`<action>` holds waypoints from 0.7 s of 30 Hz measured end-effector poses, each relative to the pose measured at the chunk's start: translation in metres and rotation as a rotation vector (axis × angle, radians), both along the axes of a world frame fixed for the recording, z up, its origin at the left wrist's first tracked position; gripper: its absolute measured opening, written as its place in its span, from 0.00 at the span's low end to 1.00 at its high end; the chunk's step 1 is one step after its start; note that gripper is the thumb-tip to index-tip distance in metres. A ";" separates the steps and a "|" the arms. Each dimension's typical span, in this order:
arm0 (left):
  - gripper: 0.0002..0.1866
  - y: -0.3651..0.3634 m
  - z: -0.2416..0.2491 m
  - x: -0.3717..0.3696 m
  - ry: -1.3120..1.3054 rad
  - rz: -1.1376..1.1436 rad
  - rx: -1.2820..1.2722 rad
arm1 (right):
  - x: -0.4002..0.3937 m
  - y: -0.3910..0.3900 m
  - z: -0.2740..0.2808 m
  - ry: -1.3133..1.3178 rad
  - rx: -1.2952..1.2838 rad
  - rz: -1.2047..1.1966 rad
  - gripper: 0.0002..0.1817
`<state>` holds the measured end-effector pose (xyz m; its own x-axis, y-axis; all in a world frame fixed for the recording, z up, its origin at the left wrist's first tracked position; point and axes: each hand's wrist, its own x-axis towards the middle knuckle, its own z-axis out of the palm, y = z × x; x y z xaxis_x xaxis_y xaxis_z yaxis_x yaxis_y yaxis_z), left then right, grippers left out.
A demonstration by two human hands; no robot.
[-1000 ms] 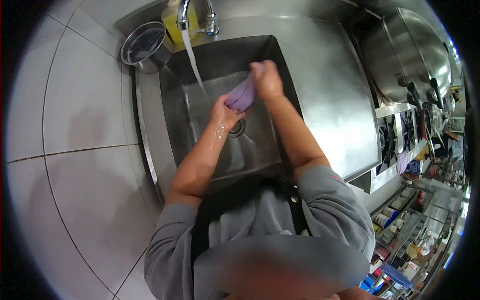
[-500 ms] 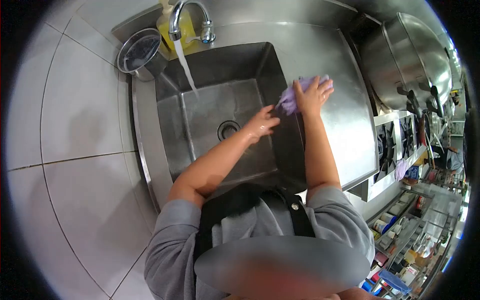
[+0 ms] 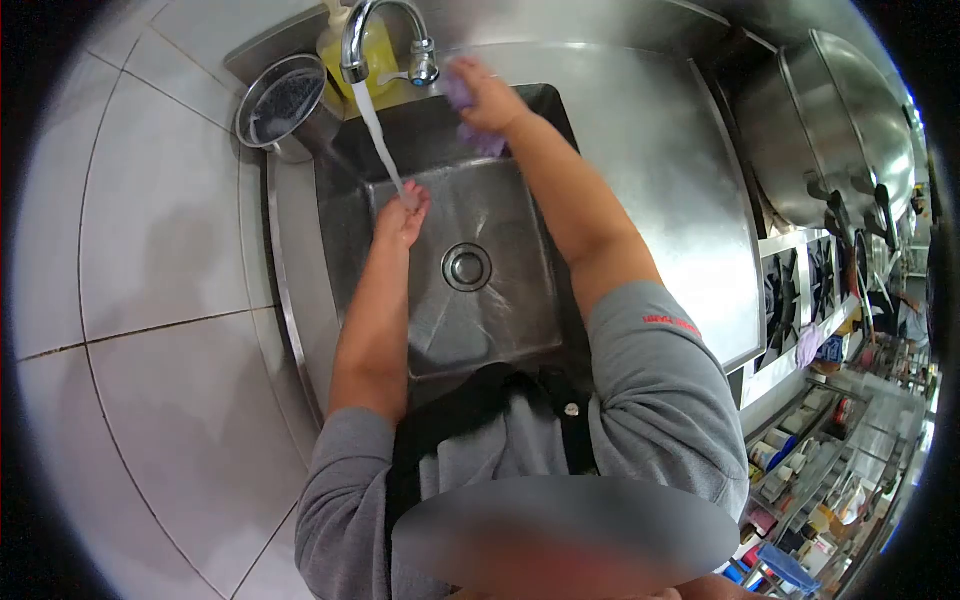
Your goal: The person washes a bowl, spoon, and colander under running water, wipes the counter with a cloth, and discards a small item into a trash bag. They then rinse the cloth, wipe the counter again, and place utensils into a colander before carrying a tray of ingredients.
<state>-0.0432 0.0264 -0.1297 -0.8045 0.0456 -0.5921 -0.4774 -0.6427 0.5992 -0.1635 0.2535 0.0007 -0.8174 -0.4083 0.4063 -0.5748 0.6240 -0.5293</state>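
Observation:
Water runs from the curved chrome faucet [image 3: 383, 20] into the metal sink [image 3: 500, 330]. My left hand [image 3: 403, 215] is under the stream, its fingers apart and nothing in it. A purple cloth [image 3: 482, 138] is in my right hand [image 3: 490, 98], at the sink's back rim just right of the faucet handle [image 3: 408, 75]. The hand and cloth are slightly blurred, and part of the cloth hangs down over the sink's back wall. Near the bottom's middle is the round drain [image 3: 466, 267].
Left of the faucet stand a metal pot [image 3: 290, 105] with dark contents and a yellow soap bottle [image 3: 375, 50]. A steel counter [image 3: 660, 200] extends right, toward a large steel pot [image 3: 830, 130] and stove burners [image 3: 785, 300]. Tiled wall [image 3: 170, 220] borders the left side.
My right hand has moved the purple cloth left and back, from the sink's right edge to beside the faucet. My left hand has moved left, into the running water.

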 end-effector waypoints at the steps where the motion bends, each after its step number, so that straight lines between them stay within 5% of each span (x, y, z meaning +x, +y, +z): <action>1: 0.22 0.002 0.006 0.002 -0.015 -0.047 -0.004 | 0.005 -0.015 -0.003 0.016 -0.020 0.079 0.45; 8: 0.32 0.014 0.089 0.027 0.130 -0.045 0.128 | 0.110 -0.101 -0.055 -0.277 -0.353 0.054 0.36; 9: 0.31 0.010 0.086 0.025 0.133 -0.024 0.094 | 0.115 -0.109 -0.061 -0.363 -0.466 0.005 0.32; 11: 0.29 -0.008 0.076 0.024 0.130 -0.082 -0.129 | 0.112 -0.113 -0.059 -0.926 -1.093 0.006 0.28; 14: 0.24 -0.026 0.083 0.026 0.146 -0.182 -0.354 | 0.104 -0.117 -0.063 -0.961 -1.006 -0.164 0.26; 21: 0.17 -0.054 0.085 0.014 0.288 -0.135 -0.748 | 0.091 -0.099 -0.047 -0.806 -0.503 -0.030 0.26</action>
<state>-0.0291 -0.0278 -0.0449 -0.9458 -0.1723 -0.2751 -0.2840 0.0286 0.9584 -0.0724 0.1547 -0.0467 -0.9355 -0.3136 -0.1624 0.0935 0.2237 -0.9702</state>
